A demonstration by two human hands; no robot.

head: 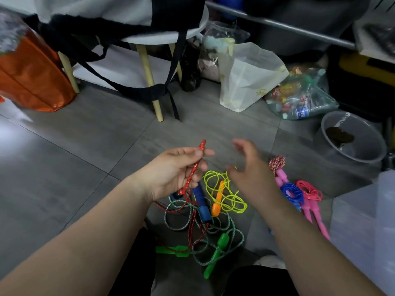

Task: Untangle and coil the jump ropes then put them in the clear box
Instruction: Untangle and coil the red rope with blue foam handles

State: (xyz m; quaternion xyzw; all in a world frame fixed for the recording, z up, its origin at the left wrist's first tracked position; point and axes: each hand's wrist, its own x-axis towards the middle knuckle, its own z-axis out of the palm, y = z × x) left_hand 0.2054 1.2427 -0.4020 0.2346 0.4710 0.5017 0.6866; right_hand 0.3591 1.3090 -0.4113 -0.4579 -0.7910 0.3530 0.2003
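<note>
The left hand (177, 169) is pinching the red braided rope (193, 171) near its knotted end — the right hand (250, 169) is hovering beside it, fingers spread, above the yellow rope (228, 193).

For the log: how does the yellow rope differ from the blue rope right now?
The yellow rope sprawls in loose open loops beside an orange handle; the blue rope is wound into a tight bundle against pink handles. The yellow one lies mid-floor, partly under the open right hand; the blue one sits further right, beside a coiled pink rope. Both are thin cords on the floor, in neither hand.
</note>
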